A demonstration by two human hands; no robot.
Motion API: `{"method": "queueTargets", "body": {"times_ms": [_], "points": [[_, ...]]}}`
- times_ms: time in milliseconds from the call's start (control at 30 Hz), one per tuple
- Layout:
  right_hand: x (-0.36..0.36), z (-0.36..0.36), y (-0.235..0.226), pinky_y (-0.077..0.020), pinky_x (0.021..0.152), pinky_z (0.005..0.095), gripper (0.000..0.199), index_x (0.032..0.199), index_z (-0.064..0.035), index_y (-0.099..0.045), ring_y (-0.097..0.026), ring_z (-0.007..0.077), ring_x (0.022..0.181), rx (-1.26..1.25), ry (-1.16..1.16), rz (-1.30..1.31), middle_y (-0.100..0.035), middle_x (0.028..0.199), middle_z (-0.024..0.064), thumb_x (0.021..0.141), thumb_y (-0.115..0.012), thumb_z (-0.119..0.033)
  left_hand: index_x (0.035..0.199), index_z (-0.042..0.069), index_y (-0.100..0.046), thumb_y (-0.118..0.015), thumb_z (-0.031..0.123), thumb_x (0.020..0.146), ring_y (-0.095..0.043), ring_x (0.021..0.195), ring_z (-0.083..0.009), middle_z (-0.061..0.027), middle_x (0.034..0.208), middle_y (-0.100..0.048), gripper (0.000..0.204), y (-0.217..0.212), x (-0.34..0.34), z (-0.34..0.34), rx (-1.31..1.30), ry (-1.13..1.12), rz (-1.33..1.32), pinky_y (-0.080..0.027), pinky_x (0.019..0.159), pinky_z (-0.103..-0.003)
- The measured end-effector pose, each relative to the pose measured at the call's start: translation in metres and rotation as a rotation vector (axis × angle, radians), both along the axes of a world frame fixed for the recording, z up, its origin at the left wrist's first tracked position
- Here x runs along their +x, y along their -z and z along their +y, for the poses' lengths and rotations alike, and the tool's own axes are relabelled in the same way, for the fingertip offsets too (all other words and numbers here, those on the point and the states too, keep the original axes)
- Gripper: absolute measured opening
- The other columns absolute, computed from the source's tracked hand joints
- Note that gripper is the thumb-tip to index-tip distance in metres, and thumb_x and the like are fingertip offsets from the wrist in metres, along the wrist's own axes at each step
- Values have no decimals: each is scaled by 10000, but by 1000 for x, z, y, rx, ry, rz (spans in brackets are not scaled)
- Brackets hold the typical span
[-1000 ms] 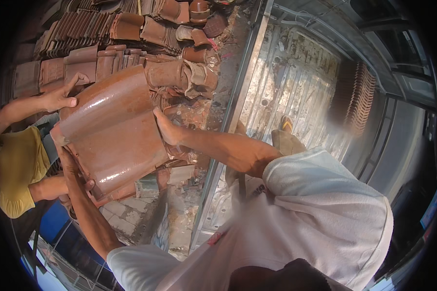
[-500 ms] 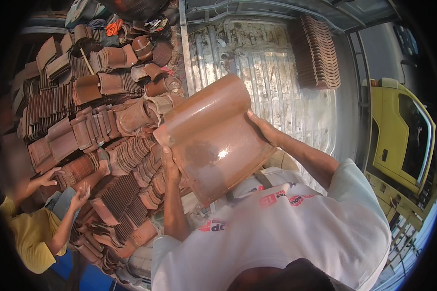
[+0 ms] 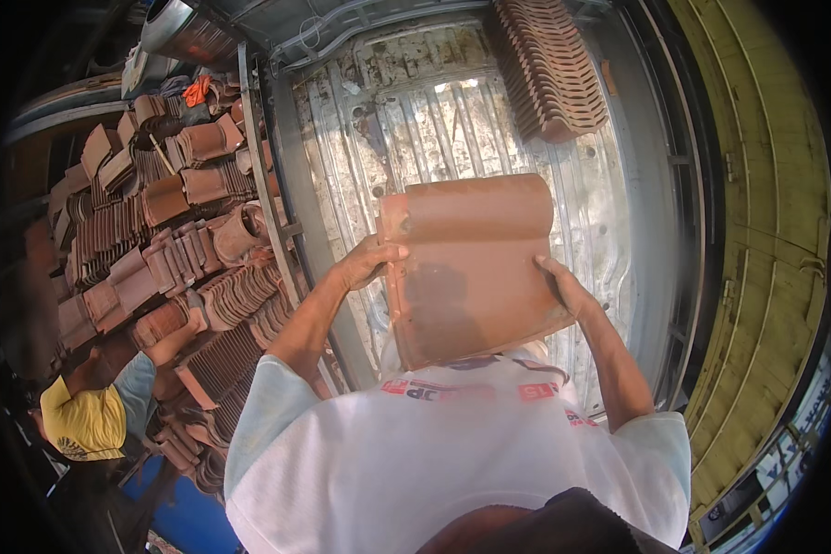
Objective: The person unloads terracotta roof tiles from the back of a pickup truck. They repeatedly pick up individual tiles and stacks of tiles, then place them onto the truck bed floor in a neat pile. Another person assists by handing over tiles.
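Note:
I hold a glazed brown clay roof tile (image 3: 480, 268) in front of my chest, its rounded ridge on the far side. My left hand (image 3: 369, 261) is closed on its left edge, with the thumb on top. At the right edge, my right hand (image 3: 568, 286) grips it the same way. The fingers under the tile are hidden, and I cannot tell whether a second tile lies beneath. Past the tile, a row of matching roof tiles (image 3: 554, 74) stands on edge, packed close together on the metal truck bed (image 3: 328, 166).
Left of the bed's side rail (image 3: 263, 180) lie many piled roof tiles (image 3: 111, 231). A person in a yellow shirt (image 3: 83, 420) bends over those piles. A metal drum (image 3: 180, 37) stands at the far left corner. Beyond the bed's right side is a yellow slatted truck side (image 3: 766, 231).
The tile has swung right, from beside the piles to over the truck bed, and has turned nearly square to me. Both hands keep their hold. The person in yellow has bent lower.

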State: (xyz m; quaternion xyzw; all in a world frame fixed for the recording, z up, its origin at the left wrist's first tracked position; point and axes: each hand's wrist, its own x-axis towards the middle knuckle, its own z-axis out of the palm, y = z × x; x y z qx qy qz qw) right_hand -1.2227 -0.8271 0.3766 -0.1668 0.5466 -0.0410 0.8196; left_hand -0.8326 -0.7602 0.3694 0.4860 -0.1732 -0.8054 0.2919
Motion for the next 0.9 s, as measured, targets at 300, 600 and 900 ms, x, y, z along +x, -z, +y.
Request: {"method": "queueTargets", "body": {"times_ms": [300,600,900], "points": [[-151,-136,97,-489,1028,456,659,1440,24,-399,-595,308,1193,158,-167,-229,-537,1369,207,891,-543,-309,1327,-9,-509,-741,236,824,-647,969,-181,-86,1136,-641,606,53,-110,-72,249,-188,-27,-558,816,-322],[-260,-240,294,-500,934,443,549,1366,-28,-497,-583,278,1158,274,-6,331,-568,1324,160,932,-494,-364,1227,-30,-583,-699,122,859,-625,995,-182,-95,1131,-626,414,135,-315,-174,346,-491,-210,-519,857,-316],[-321,-327,467,-421,1043,454,634,1390,-34,-467,-547,315,1186,367,355,-22,-535,1362,164,988,-426,-521,1118,-47,-632,-741,108,822,-611,939,-141,-63,1062,-627,352,337,-501,-256,577,-860,-413,-500,801,-310]]}}
